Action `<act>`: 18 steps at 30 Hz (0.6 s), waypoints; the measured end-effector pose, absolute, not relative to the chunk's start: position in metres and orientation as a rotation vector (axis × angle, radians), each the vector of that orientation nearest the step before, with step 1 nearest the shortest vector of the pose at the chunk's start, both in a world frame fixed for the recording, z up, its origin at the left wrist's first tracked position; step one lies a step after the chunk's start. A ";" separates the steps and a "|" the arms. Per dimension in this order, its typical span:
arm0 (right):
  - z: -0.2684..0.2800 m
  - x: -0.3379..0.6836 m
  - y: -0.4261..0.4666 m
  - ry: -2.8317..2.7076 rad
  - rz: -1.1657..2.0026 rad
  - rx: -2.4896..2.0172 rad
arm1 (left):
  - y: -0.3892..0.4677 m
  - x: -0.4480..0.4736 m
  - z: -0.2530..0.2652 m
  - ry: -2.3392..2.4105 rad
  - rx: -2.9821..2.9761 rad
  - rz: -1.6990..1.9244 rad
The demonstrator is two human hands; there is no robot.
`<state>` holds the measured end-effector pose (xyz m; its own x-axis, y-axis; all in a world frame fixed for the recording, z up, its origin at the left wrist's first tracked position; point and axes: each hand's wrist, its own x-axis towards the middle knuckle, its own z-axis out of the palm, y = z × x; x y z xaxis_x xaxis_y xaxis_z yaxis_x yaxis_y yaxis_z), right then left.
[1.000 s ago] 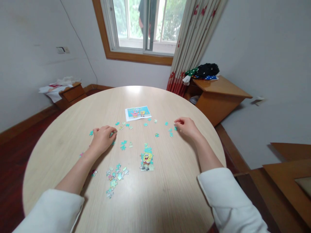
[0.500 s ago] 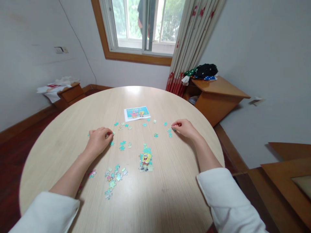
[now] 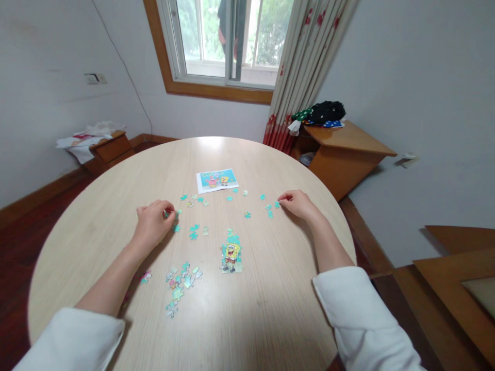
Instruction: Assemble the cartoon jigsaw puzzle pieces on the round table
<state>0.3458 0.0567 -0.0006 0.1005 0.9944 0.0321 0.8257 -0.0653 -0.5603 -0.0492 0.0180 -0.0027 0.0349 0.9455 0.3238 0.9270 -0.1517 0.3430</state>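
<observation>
My left hand [image 3: 152,221] is over the left side of the table, thumb and fingers closed in a pinch. Teal jigsaw pieces lie around and under its fingertips; whether one is held is hidden. My right hand [image 3: 297,203] is also pinched, its fingertips right beside a teal jigsaw piece [image 3: 277,204]; anything between them is too small to make out. A few more teal pieces [image 3: 269,208] lie just left of it. Between the hands, nearer me, is a joined puzzle section [image 3: 232,252] showing a yellow square cartoon figure.
A printed reference picture [image 3: 217,180] lies toward the back of the round wooden table [image 3: 270,319]. Loose pieces [image 3: 178,293] cluster at front left, others [image 3: 194,232] mid-left. A wooden cabinet [image 3: 348,154] with cloths on top stands beyond the right edge, near a curtain [image 3: 305,67].
My right hand has shifted slightly right, so the teal piece by its fingertips now shows. My left hand has moved a little to the left, its fingers still pinched.
</observation>
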 end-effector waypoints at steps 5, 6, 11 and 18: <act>-0.002 0.346 0.056 -1.797 0.585 -1.888 | 0.018 -0.049 -0.002 2.044 2.228 0.751; -0.001 0.346 0.056 -1.783 0.602 -1.871 | 0.018 -0.048 -0.002 2.053 2.227 0.748; 0.005 0.339 0.050 -1.771 0.793 -1.647 | 0.018 -0.048 -0.001 2.080 2.222 0.718; 0.005 0.335 0.044 -1.947 1.160 -1.449 | 0.018 -0.047 0.000 2.056 2.210 0.707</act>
